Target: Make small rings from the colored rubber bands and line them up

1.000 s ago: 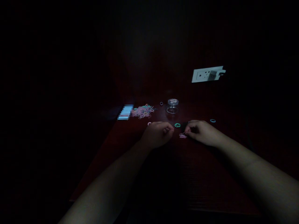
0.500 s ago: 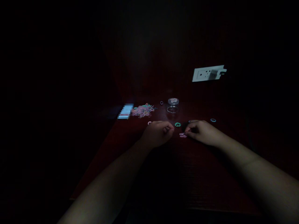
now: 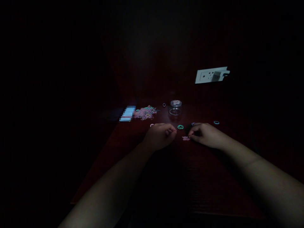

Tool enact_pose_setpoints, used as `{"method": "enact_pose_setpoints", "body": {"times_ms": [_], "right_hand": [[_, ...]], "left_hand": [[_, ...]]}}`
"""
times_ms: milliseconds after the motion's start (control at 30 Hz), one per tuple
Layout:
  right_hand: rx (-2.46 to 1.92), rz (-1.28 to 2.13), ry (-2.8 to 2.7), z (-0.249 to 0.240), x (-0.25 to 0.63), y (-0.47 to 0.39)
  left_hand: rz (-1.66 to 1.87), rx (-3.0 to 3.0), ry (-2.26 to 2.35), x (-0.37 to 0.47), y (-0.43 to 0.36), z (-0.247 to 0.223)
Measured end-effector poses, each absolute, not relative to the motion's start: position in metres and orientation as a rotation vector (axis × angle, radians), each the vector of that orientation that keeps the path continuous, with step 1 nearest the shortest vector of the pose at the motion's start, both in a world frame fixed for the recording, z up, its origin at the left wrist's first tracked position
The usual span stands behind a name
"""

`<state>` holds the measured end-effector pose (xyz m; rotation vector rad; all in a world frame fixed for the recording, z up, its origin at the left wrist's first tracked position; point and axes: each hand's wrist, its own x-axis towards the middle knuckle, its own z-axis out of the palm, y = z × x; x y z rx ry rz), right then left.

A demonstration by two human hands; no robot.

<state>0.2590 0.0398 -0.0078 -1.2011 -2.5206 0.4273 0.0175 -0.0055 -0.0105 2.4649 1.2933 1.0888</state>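
Note:
My left hand [image 3: 161,136] rests on the dark red table with its fingers curled closed; anything inside them is hidden. Beside its fingertips lie green bands [image 3: 180,127]. My right hand [image 3: 205,134] has thumb and finger closed at the edge of some small pink bands [image 3: 185,138]; whether it grips one is too small to tell. A dark purplish band [image 3: 193,123] shows just behind the right fingers. A pale pink band [image 3: 152,125] is partly covered by my left hand. Further right is a blue band [image 3: 216,122].
A heap of colourful bands [image 3: 146,113] lies at the back left beside a phone with a blurred screen [image 3: 127,113]. Behind my hands stands a clear lidded jar [image 3: 175,108], near a small purple band [image 3: 164,104]. A wall socket [image 3: 211,75] holds a plug.
The right fingertips have shifted very slightly down, and the pink bands beside them lie flatter. More of the purplish band shows. My left hand has hardly moved.

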Motion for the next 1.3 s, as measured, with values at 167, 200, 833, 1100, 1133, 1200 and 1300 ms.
{"method": "enact_pose_setpoints", "body": {"times_ms": [167,200,833,1100,1133,1200,1300], "right_hand": [[-1.202,0.406,-2.506,-0.006,0.259,0.038],[-1.191,0.406,-2.504,-0.006,0.258,0.037],[-1.102,0.467,-2.569,-0.011,0.252,0.037],[-1.103,0.492,-2.590,-0.012,0.252,0.037],[-1.102,0.494,-2.587,-0.012,0.252,0.037],[-1.109,0.502,-2.577,-0.010,0.252,0.036],[-1.113,0.491,-2.551,-0.008,0.252,0.034]], "left_hand": [[1.106,2.473,1.287,0.017,-0.005,-0.012],[1.107,2.474,1.285,0.017,-0.005,-0.012],[1.197,2.227,1.738,-0.020,0.015,-0.002],[0.961,1.892,2.312,-0.069,0.043,-0.020],[0.943,1.880,2.326,-0.071,0.045,-0.023],[0.907,1.856,2.350,-0.073,0.049,-0.028],[0.861,1.827,2.367,-0.074,0.053,-0.033]]}}
